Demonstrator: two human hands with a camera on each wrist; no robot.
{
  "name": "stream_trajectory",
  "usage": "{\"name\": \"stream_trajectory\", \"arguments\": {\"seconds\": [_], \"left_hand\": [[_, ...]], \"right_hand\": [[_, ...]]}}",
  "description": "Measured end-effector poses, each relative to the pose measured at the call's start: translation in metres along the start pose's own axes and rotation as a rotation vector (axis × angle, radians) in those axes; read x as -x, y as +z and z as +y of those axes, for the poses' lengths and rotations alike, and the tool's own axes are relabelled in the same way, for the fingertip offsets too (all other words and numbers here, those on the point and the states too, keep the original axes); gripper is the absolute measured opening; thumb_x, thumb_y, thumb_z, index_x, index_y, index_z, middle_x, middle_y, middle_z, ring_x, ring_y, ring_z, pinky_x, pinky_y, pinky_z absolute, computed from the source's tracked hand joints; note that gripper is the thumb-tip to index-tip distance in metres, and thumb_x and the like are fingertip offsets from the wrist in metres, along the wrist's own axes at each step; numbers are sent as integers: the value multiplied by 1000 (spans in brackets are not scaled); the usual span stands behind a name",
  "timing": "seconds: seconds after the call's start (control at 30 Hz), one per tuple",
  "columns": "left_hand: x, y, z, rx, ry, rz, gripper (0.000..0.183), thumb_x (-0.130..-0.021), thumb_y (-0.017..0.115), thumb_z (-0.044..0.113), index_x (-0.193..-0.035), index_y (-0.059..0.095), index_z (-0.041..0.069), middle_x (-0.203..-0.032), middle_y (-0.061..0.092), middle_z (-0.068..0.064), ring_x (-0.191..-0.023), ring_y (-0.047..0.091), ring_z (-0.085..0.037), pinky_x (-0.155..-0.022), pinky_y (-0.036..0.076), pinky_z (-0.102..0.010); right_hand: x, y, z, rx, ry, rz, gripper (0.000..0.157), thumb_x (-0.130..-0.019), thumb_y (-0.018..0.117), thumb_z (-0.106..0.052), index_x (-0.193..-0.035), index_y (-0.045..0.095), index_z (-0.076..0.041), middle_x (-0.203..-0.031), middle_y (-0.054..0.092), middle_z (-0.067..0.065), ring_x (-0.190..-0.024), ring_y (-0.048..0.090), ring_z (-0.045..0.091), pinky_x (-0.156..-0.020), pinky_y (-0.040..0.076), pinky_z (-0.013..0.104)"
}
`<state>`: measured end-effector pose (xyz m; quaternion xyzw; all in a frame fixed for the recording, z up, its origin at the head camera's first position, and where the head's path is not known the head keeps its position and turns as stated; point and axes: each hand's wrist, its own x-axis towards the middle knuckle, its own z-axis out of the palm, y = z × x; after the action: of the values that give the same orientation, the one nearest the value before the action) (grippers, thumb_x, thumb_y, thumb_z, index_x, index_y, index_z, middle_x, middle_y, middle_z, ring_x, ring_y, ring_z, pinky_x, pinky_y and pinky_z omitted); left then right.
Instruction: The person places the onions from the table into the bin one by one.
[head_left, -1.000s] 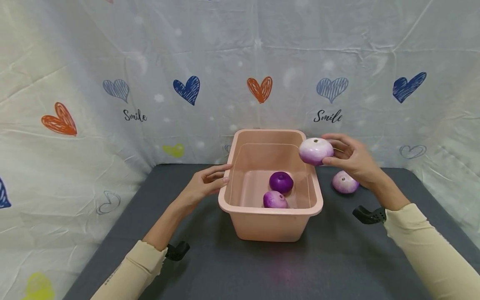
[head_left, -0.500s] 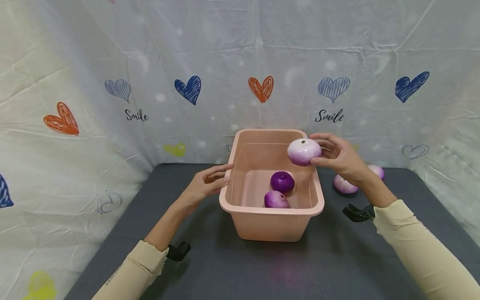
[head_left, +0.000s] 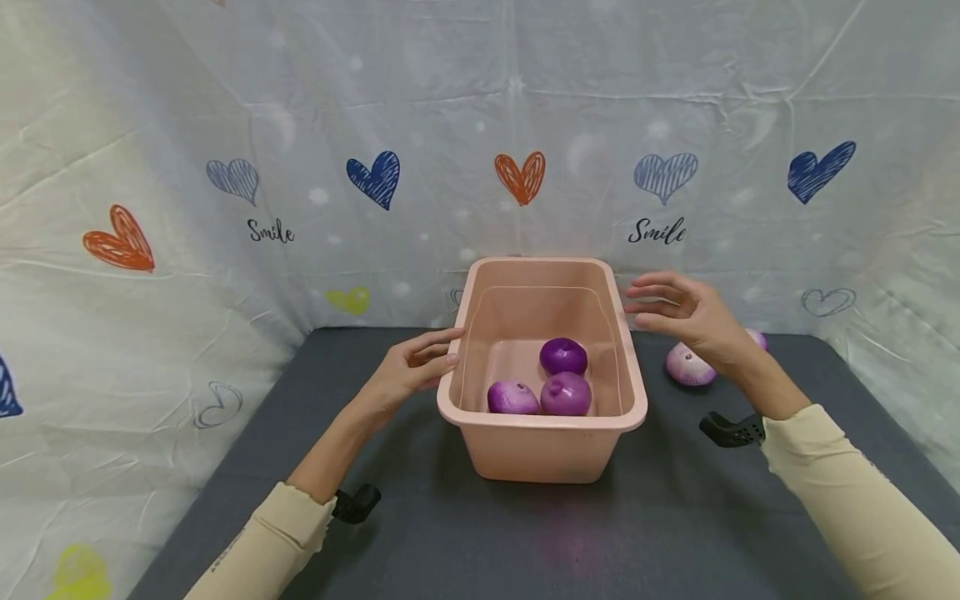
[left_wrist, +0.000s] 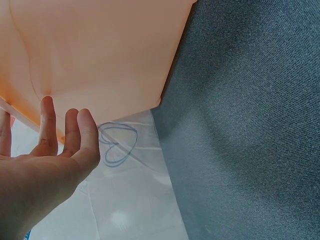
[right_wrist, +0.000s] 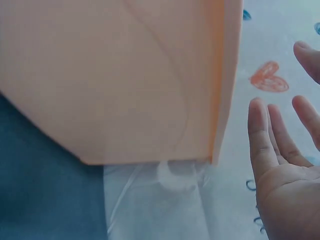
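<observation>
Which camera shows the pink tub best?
The head view, because you can see the tub from above: its rim, front wall and inside, with three onions. Each wrist view shows only part of its outside.

The left hand (head_left: 411,364) has its left fingers (left_wrist: 48,122) lightly bent and spread, the left thumb (head_left: 437,369) just below them. Behind it, the left forearm (head_left: 330,454) slopes down into a cream left sleeve (head_left: 258,537). The right hand (head_left: 693,315) is relaxed, its right fingers (right_wrist: 259,125) parted, pointing toward the left hand, with the right thumb (head_left: 660,323) underneath. Its right forearm (head_left: 776,383) runs back and down into a matching right sleeve (head_left: 847,492).
</observation>
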<state>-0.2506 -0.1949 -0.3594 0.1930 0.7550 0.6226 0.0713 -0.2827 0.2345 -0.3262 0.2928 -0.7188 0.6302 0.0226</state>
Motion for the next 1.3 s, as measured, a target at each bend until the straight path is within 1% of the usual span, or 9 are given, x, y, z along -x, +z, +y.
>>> {"name": "stream_trajectory", "arguments": {"seconds": [0.13,0.23,0.4,0.57,0.73,0.93,1.13,1.27,1.3], "left_hand": [[0,1,1,-2,2,1,51,-101,68,25,-150,54,16,-140,57,-18,-127,56,-30,-101,48,-49],[0,1,1,-1,3,1,51,-101,67,25,-150,54,16,-142,55,-21,-127,56,-30,-100,49,-48],[1,2,1,4,2,2,51,-101,67,25,-150,54,16,-142,55,-22,-126,57,-30,-100,49,-47],[1,1,1,11,3,2,51,-101,67,25,-150,54,15,-142,54,-24,-126,57,-30,-102,47,-50],[1,1,0,15,6,0,51,-102,66,24,-150,53,15,-142,53,-25,-127,56,-30,-104,44,-55],[1,1,0,13,6,0,51,-102,66,23,-150,53,15,-142,53,-24,-127,56,-30,-104,43,-55],[0,2,0,1,-1,2,51,-102,66,25,-150,54,16,-139,57,-19,-127,56,-30,-102,46,-52],[1,1,-1,1,0,1,51,-101,66,26,-150,54,17,-140,57,-19,-127,56,-30,-102,46,-52],[1,1,-1,2,0,1,51,-101,66,26,-150,54,18,-140,57,-19,-127,56,-30,-102,46,-53]], "right_hand": [[9,-10,5,82,27,14,41,-97,69,0,-136,59,-4,-131,61,16,-115,65,22,-92,54,31],[18,-17,8,93,56,20,41,-97,68,-1,-137,59,-3,-131,61,15,-115,65,21,-91,55,31],[33,-28,14,72,80,42,40,-97,67,3,-136,58,0,-128,61,15,-115,65,24,-90,55,32],[46,-38,19,71,104,65,37,-96,67,5,-132,59,2,-125,63,10,-113,66,20,-88,56,32],[60,-50,23,68,108,68,36,-98,65,6,-133,59,0,-124,65,7,-112,67,19,-88,56,30],[74,-64,28,43,114,77,40,-98,63,8,-136,60,-2,-124,66,4,-112,67,18,-88,55,26],[85,-73,34,214,160,104,39,-99,67,-2,-137,59,-5,-125,64,0,-110,64,7,-87,51,18],[92,-77,40,331,222,141,43,-98,71,-14,-138,57,-4,-130,61,12,-109,63,3,-85,51,17],[93,-78,41,347,233,148,44,-98,72,-16,-138,57,-5,-131,60,12,-109,62,1,-85,51,16]]}}
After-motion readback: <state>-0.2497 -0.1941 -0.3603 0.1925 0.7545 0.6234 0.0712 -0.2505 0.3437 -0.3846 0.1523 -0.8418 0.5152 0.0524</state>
